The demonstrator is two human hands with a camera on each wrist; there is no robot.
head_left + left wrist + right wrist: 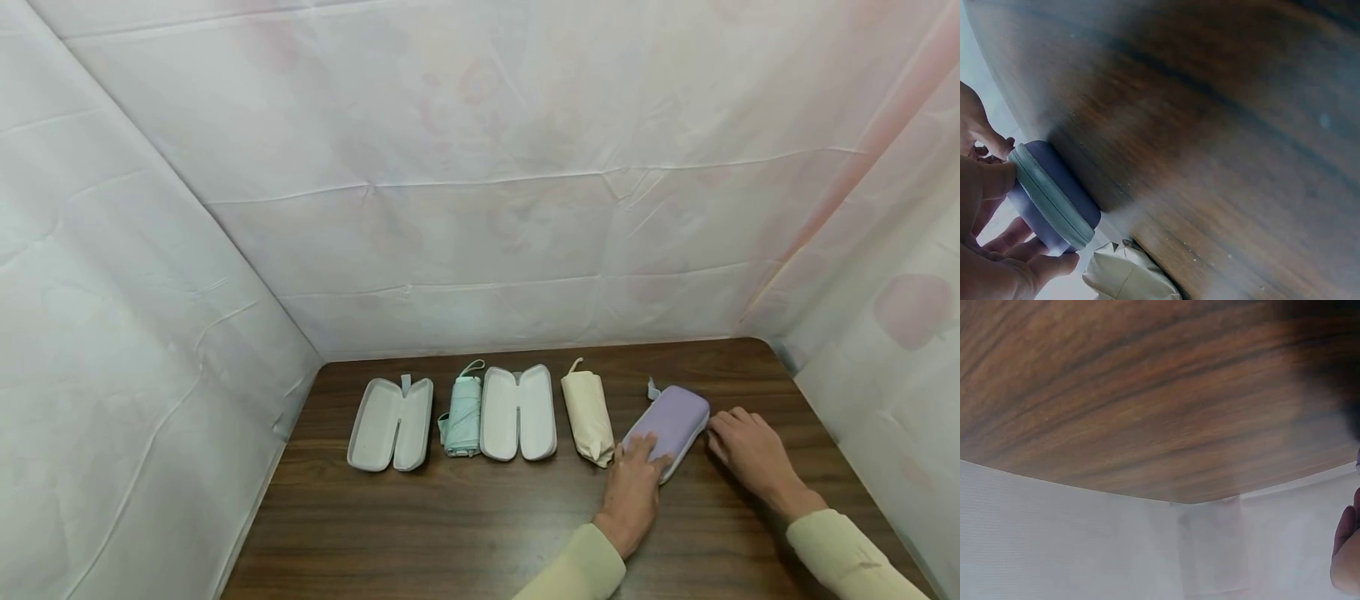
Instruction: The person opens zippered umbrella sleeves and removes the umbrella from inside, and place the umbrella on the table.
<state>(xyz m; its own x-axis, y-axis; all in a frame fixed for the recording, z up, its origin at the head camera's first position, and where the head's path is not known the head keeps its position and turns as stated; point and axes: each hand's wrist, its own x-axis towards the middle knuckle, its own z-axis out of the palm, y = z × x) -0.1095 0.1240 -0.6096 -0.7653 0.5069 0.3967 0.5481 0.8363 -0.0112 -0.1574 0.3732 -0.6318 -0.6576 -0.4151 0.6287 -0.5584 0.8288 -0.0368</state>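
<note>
A closed purple zip case (671, 421) with a grey zipper band (1047, 197) lies at a slant on the right part of the table. My left hand (632, 492) grips its near left end, thumb on one side and fingers on the other. At the case's right edge is my right hand (753, 454), its fingertips bent in at the zipper seam; whatever they pinch is hidden. In the right wrist view only part of my right hand (1347, 556) shows. Left of the case lies a folded cream umbrella (588, 417).
Farther left on the brown wooden table (450, 533) are an opened case with a pale lining (518, 412), a folded mint umbrella (463, 415) and another opened case (391, 423). White curtains (480, 233) enclose the table at the back and sides.
</note>
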